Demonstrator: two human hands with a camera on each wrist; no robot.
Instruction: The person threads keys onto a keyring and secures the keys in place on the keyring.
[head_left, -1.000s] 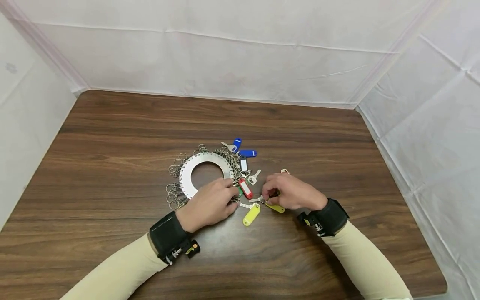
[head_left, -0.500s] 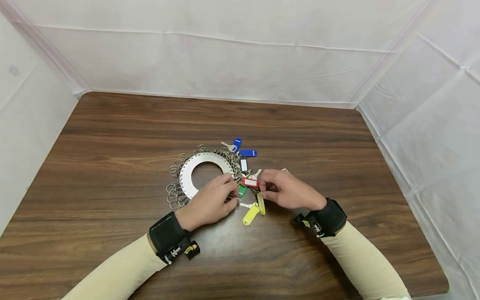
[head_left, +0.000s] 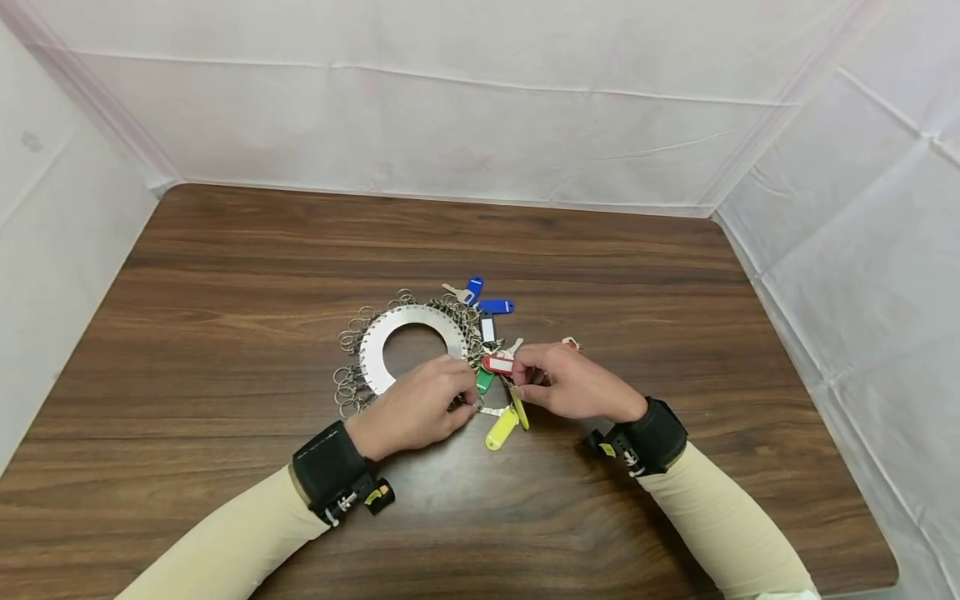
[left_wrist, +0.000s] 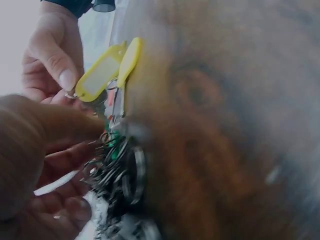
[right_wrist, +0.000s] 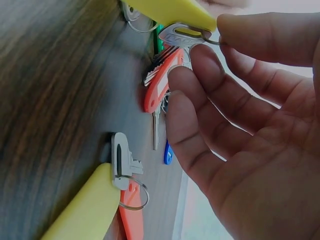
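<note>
A flat metal ring disc (head_left: 390, 333) lies on the wooden table (head_left: 225, 275), its edge hung with many key rings (head_left: 347, 392) and tagged keys. My left hand (head_left: 467, 398) rests at the disc's near right edge, with thumb and fingers pinching a key ring (left_wrist: 107, 137) there. Just to its right, my right hand (head_left: 522, 377) pinches a silver key (right_wrist: 180, 36) that carries a yellow tag (head_left: 517, 410), lifted off the table. A red tag (head_left: 498, 364) and a green tag (head_left: 484, 381) lie between the two hands.
A second yellow tag (head_left: 501, 429) with a key lies in front of the hands. Two blue tags (head_left: 495, 306) and a white-labelled tag (head_left: 487, 327) fan out behind them. A small orange tag (head_left: 570, 342) lies beyond my right hand. White sheeting walls three sides.
My right hand has moved left toward the disc, lifting the yellow-tagged key off the table. The red tag has swung round to lie crosswise. My left hand has barely moved.
</note>
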